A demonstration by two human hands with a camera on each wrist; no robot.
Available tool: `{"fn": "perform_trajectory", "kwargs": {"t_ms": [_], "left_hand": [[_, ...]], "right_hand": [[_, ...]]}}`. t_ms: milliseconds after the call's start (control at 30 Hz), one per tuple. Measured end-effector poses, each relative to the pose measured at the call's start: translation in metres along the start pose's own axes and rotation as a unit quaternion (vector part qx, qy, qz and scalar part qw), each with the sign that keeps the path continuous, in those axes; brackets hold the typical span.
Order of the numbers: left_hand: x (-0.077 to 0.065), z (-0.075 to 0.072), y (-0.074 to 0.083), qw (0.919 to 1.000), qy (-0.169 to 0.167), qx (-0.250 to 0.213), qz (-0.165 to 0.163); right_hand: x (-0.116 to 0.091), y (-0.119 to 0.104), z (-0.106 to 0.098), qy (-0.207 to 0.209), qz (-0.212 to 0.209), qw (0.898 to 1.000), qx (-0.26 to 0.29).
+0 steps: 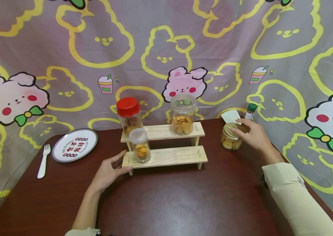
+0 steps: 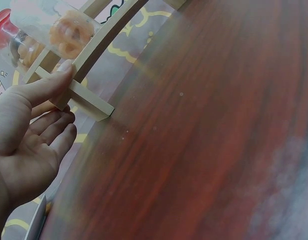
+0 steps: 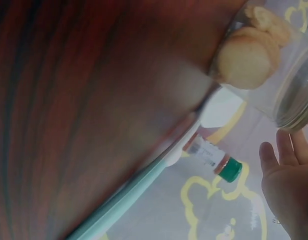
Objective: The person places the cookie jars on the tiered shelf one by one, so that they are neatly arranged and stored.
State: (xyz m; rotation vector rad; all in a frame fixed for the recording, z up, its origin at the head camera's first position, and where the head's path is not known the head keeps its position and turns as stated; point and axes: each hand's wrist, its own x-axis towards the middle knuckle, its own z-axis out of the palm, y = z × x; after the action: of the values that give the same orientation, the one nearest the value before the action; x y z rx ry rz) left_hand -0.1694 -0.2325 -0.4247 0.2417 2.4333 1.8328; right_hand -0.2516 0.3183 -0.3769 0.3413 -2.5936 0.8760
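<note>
My left hand (image 1: 108, 172) grips the left end of a two-tier wooden stand (image 1: 169, 155), thumb on the lower board's front and fingers behind its end. On the lower board, beside that hand, stands a small clear jar (image 1: 141, 149) with a pale lid and orange biscuits. A red-lidded jar (image 1: 128, 113) and a wide clear jar (image 1: 183, 123) of crackers stand on the upper board. My right hand (image 1: 253, 134) is at a gold-lidded jar (image 1: 229, 144) of cookies, right of the stand. Its thumb lies over the lid, while its extended fingers (image 3: 286, 145) reach the lid's rim.
A green-capped seasoning bottle (image 1: 250, 111) and a white piece of paper (image 1: 230, 116) are behind the gold-lidded jar. At the table's left lie a printed plate (image 1: 63, 154) and a white-handled fork (image 1: 43, 164). A patterned cloth (image 1: 154, 49) hangs along the back edge.
</note>
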Motion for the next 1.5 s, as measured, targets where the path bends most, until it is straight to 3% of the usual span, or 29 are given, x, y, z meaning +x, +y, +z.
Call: {"fn": "perform_trajectory", "kwargs": {"t_ms": [167,333,700,1067,1333,1500], "left_hand": [[0.0,0.0,0.0,1.0,0.0,-0.005,0.0],[-0.001,0.0,0.002,0.9999,-0.004,-0.013,0.004],[-0.002,0.0,0.003,0.9999,-0.002,-0.01,0.002],[-0.001,0.002,0.0,0.9998,-0.002,-0.019,-0.001],[-0.001,0.001,0.0,0.9999,-0.002,-0.013,0.0],[-0.002,0.0,0.0,1.0,-0.002,-0.006,0.002]], "right_hand": [[0.0,0.001,-0.001,-0.033,0.009,0.999,-0.013],[0.0,0.002,-0.001,-0.053,-0.012,0.998,-0.031],[-0.001,0.0,0.002,-0.05,-0.044,0.996,-0.057],[-0.004,-0.001,0.005,0.02,-0.084,0.993,-0.084],[-0.007,-0.01,0.005,0.056,-0.074,0.995,-0.048],[-0.007,-0.019,0.006,0.092,-0.096,0.991,-0.021]]}}
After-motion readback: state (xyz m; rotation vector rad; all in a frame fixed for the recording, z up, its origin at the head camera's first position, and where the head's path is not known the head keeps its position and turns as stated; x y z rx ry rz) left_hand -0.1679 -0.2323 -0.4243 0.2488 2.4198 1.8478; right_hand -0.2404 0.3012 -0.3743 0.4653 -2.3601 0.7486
